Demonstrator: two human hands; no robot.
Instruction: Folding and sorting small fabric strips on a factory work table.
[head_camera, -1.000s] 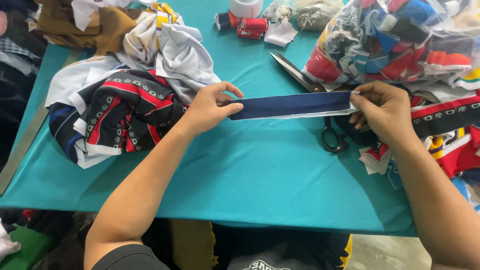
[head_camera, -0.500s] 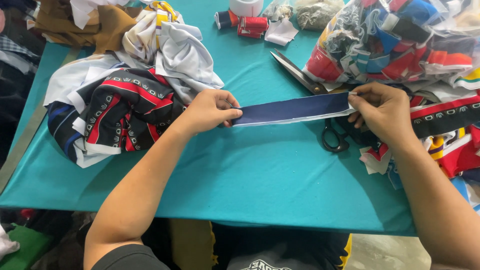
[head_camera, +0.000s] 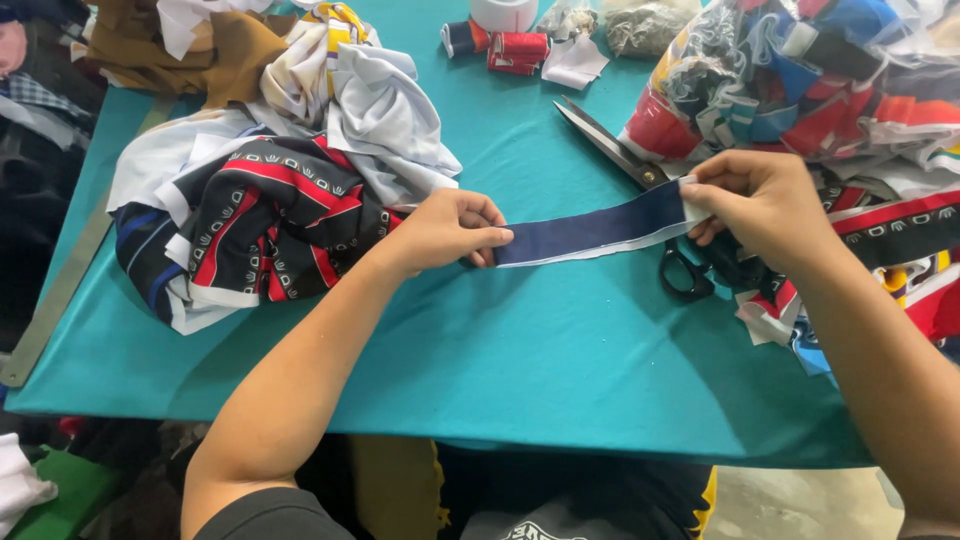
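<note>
A navy blue fabric strip (head_camera: 598, 229) with a white edge is stretched between my two hands just above the teal table (head_camera: 520, 360). My left hand (head_camera: 450, 228) pinches its left end. My right hand (head_camera: 760, 200) grips its right end, raised a little higher. Large black-handled scissors (head_camera: 640, 185) lie on the table behind and under the strip, their blades pointing away to the upper left.
A heap of black, red and white patterned cloth (head_camera: 250, 230) lies left, with white and brown cloth (head_camera: 330, 80) behind it. A clear bag of colourful scraps (head_camera: 800, 80) sits at the right. Thread spools (head_camera: 510, 48) and a tape roll (head_camera: 505, 12) stand at the back.
The strip has tilted: my right hand has lifted its end slightly up, while my left hand has stayed near the patterned heap holding the other end.
</note>
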